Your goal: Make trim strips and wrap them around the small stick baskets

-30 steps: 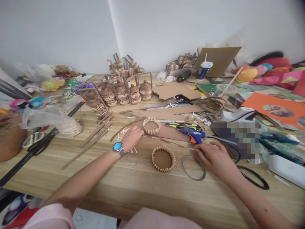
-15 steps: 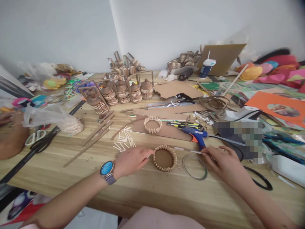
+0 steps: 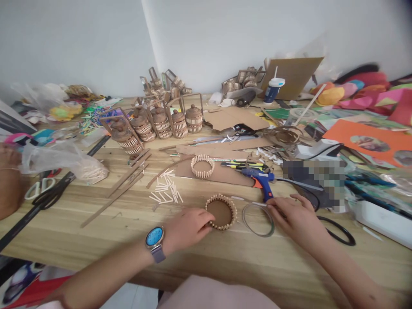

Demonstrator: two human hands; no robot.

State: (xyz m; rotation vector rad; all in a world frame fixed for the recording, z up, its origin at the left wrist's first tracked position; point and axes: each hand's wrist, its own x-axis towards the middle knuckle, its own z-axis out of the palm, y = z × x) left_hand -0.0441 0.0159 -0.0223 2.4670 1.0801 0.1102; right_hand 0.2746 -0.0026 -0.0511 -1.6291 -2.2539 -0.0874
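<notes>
My left hand (image 3: 189,229), with a watch on the wrist, is closed in a pinch at the left rim of a round cardboard base ringed with short wooden sticks (image 3: 234,210). A short stick in its fingers is mostly hidden by the fingertips. My right hand (image 3: 294,219) is closed at the lower end of the handle of a blue hot glue gun (image 3: 265,185), which lies on the table with its nozzle to the left. Beside the ringed base lies a thin clear hoop (image 3: 243,221). Loose wooden sticks (image 3: 165,189) are scattered left of it.
A second stick ring (image 3: 202,174) stands on cardboard, near yellow cutters (image 3: 238,165). Several small lidded baskets with handles (image 3: 161,122) stand behind. Far left are a bag of sticks (image 3: 93,171), scissors (image 3: 40,189) and another person's arm (image 3: 11,184). A cup (image 3: 273,91) stands at the back.
My left hand has moved right, from beside the ringed base to its left rim, with the stick in its fingers. My right hand stays at the glue gun's handle. The view has shifted slightly.
</notes>
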